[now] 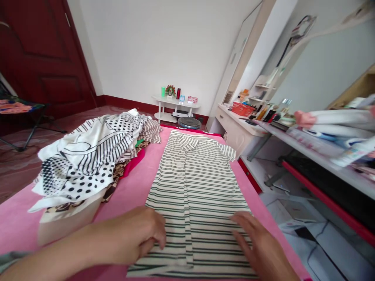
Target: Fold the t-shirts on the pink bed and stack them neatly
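A cream shirt (187, 203) with dark green stripes lies spread flat, its collar and short sleeves at the far end and its hem near me. Over its lower left edge is my left hand (140, 234), fingers loosely bent and the thumb apart from them, with no cloth visibly pinched. My right hand (258, 242) is at the lower right side of the shirt, fingers spread and slightly blurred. Whether either hand presses on the cloth is hard to tell. Part of the hem at the lower left looks folded or creased.
A pink bedspread (146, 175) lies under the shirt. Heaped clothes (88, 160), black and white on top, sit at the left. Along the right stand a cluttered shelf (316, 148) and a dresser (234, 121) with bottles. A small white table (175, 102) stands by the far wall.
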A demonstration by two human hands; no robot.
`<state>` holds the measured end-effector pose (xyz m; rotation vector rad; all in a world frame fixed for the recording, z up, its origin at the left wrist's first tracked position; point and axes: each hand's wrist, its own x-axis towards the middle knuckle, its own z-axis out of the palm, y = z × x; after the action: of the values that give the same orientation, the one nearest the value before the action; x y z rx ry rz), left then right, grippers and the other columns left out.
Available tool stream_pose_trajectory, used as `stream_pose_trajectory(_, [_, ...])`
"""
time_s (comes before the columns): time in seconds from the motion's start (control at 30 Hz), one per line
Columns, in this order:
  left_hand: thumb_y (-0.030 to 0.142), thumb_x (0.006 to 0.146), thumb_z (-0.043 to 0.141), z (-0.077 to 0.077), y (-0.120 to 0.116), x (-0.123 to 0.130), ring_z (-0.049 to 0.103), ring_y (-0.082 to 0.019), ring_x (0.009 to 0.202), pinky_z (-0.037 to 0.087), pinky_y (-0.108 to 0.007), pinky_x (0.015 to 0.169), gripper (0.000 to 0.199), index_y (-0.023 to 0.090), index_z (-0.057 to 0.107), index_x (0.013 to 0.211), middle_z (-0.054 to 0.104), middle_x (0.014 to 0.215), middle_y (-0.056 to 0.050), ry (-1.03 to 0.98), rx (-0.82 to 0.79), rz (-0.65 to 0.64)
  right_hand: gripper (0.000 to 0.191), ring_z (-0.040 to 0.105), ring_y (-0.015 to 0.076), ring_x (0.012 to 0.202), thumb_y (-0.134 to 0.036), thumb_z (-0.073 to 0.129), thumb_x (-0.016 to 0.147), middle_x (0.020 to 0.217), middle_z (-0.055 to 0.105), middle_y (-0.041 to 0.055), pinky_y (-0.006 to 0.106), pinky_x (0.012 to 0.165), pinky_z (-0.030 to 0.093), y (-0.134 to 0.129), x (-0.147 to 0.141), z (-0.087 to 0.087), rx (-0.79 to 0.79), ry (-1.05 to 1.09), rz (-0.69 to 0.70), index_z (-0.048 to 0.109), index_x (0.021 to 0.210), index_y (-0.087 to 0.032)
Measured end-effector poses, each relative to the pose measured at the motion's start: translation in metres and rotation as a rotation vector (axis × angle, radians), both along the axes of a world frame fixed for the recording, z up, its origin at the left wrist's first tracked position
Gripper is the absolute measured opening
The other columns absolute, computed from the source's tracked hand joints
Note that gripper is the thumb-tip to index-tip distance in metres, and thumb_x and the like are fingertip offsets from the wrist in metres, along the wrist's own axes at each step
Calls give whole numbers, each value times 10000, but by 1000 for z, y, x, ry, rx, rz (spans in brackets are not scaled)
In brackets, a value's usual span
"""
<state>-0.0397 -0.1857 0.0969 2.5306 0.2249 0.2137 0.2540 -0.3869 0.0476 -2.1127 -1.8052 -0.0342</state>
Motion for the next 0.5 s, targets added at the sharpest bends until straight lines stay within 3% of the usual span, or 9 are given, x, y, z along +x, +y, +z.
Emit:
stream_pose_trajectory(0.07, [36,724,472,-3,9,26,602,-120,724,435,-205,672,361,295,684,860,667,779,39,37,8,-160,274,595,270,960,-377,520,813,1078,611,109,389,832,463,-13,31,0,-14,-94,-262,596,1039,-242])
stream_pose_trajectory(0.17, [78,770,477,-21,25,66,602,-160,834,436,-240,737,332,257,664,978,659,891,-10,-35,47,-139,226,603,264,790,-467,565,749,862,622,88,367,703,456,-28,59,-6,-182,-106,-426,590,771,-244])
stream_pose_trajectory(0.23, [99,777,486,-37,34,85,595,-169,851,434,-243,733,314,246,659,994,653,906,-19,-73,59,-100,253,579,223,675,-467,552,752,736,599,52,325,624,422,-33,66,-11,-256,-39,-431,517,631,-248])
stream_pose_trajectory(0.33, [123,790,487,-55,41,99,588,-157,812,426,-229,697,265,242,669,941,651,868,-8,-102,37,-56,286,504,177,555,-442,516,771,591,530,5,289,547,356,-30,62,-10,-274,75,-434,439,582,-241])
stream_pose_trajectory(0.5, [242,862,483,-67,38,98,586,-136,760,445,-228,710,277,230,619,1102,657,879,-3,-188,-188,88,235,438,133,562,-368,513,777,574,437,-40,234,524,326,11,26,20,-94,340,-280,383,639,-228])
